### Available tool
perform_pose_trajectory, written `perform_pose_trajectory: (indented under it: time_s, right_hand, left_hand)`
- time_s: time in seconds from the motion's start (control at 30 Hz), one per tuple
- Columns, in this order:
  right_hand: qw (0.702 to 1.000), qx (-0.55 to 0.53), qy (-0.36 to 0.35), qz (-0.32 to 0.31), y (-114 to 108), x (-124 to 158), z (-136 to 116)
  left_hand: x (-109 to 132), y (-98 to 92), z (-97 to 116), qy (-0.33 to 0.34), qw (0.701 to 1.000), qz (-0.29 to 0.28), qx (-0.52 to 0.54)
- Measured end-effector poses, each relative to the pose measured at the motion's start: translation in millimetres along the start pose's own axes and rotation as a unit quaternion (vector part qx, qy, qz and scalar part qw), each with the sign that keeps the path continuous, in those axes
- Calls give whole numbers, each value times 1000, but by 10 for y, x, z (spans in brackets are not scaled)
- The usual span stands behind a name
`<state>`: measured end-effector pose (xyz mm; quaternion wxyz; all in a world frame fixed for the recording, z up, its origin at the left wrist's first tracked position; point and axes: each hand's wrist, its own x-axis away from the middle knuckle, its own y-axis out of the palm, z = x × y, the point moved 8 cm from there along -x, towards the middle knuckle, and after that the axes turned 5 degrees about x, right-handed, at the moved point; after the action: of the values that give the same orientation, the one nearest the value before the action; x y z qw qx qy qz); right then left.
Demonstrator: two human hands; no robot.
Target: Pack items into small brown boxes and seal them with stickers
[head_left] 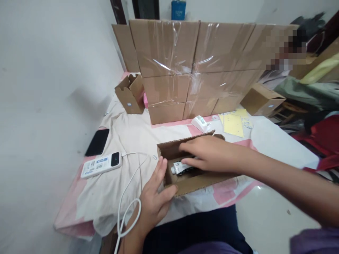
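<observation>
An open cardboard box (201, 183) lies in front of me on the cloth-covered table. My left hand (156, 194) holds its left end, fingers along the side wall and thumb over the near edge. Inside the box rests a white tube (179, 167) with a cap at its left end and dark marks on it. My right hand (203, 151) reaches into the box from the right, just above the tube. Its thumb is at the tube and its fingers are stretched apart toward the back wall. The tube's right part is hidden under this hand.
Cardboard boxes wrapped in clear film (169, 49) form a wall behind. An open carton (131, 95) stands left, another carton (262, 100) right. Nearby are a white tape dispenser (200, 123), yellow sheets (233, 125), a power bank (99, 165) with a white cable (128, 185), and a phone (97, 142).
</observation>
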<state>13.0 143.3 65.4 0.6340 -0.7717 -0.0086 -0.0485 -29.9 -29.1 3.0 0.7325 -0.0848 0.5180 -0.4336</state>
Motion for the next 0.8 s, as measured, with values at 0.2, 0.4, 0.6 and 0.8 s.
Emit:
perform_pose_trajectory:
  time_s: [0.2,0.4,0.6,0.8]
  right_hand:
    - [894,-265,43,359,-20,1186,628]
    - [842,-345,55,412,558,1092,658]
    - [824,-352,153,416,702,960,719]
    - [814,-345,153,441,798,893,781]
  left_hand:
    - [77,104,-77,-23,999,8,22]
    - [86,151,-246,-59,998,17,16]
    - [-113,-15,-426,-120,978,144,-89]
    - [-232,28,-551,-128,983,71,-110]
